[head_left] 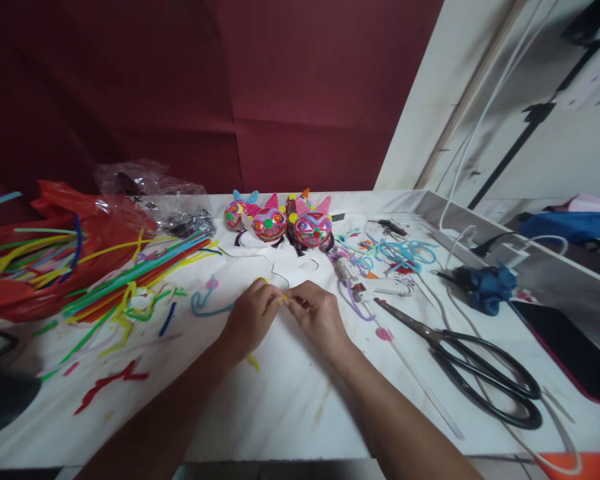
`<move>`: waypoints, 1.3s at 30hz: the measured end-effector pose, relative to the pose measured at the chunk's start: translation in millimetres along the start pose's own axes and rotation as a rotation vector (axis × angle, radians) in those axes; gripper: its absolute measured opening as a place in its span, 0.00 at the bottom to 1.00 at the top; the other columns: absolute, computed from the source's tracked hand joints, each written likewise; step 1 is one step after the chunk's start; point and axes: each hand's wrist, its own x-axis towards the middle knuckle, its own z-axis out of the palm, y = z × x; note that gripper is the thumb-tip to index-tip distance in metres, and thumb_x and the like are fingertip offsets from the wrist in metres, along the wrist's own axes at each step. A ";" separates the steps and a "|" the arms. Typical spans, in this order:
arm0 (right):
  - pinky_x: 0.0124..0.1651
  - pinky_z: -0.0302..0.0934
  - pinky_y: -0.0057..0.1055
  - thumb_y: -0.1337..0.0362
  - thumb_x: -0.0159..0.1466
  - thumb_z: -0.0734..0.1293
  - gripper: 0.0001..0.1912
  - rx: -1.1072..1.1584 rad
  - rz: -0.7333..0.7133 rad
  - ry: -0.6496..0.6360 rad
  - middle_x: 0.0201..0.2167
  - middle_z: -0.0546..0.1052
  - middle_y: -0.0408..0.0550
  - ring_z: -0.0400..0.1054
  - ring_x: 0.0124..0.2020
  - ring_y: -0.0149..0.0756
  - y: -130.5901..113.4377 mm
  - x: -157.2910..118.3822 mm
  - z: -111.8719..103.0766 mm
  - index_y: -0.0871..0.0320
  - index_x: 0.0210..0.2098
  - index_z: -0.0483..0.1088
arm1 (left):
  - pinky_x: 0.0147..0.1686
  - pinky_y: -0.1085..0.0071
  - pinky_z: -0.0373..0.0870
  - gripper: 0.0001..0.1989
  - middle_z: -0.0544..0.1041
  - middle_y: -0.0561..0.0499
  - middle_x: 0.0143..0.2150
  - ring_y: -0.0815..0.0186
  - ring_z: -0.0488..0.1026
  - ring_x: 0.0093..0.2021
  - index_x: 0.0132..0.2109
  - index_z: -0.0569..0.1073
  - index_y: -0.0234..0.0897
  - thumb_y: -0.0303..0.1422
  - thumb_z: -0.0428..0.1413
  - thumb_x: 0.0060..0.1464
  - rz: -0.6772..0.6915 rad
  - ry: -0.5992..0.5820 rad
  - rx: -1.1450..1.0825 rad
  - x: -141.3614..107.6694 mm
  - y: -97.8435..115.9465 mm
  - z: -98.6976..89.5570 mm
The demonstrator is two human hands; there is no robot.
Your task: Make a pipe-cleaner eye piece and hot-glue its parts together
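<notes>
A yellow strip [284,300] is pinched by the left hand [253,312] and right hand [319,315]. Far decorated figures [269,224] appear completed; the strip seems unfinished.

Part-hidden yellow piece [285,299] between left hand [253,312] and right hand [319,317]

Fuzzy yellow strip [253,362], glossy clear plastic bag [153,190], dull metal scissor blades [409,321], smooth black phone [570,350]

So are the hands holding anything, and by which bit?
The left hand and right hand pinch a small yellow piece between them. Their fingers hide most of it, so I can't tell which part they grip.
</notes>
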 end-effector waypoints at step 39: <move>0.22 0.63 0.30 0.58 0.48 0.76 0.11 0.598 0.401 0.212 0.16 0.76 0.43 0.64 0.15 0.30 -13.9 -2.7 12.9 0.59 0.26 0.80 | 0.28 0.76 0.68 0.08 0.76 0.53 0.27 0.68 0.73 0.29 0.31 0.80 0.38 0.35 0.57 0.52 -0.275 0.168 -0.384 1.8 14.1 2.3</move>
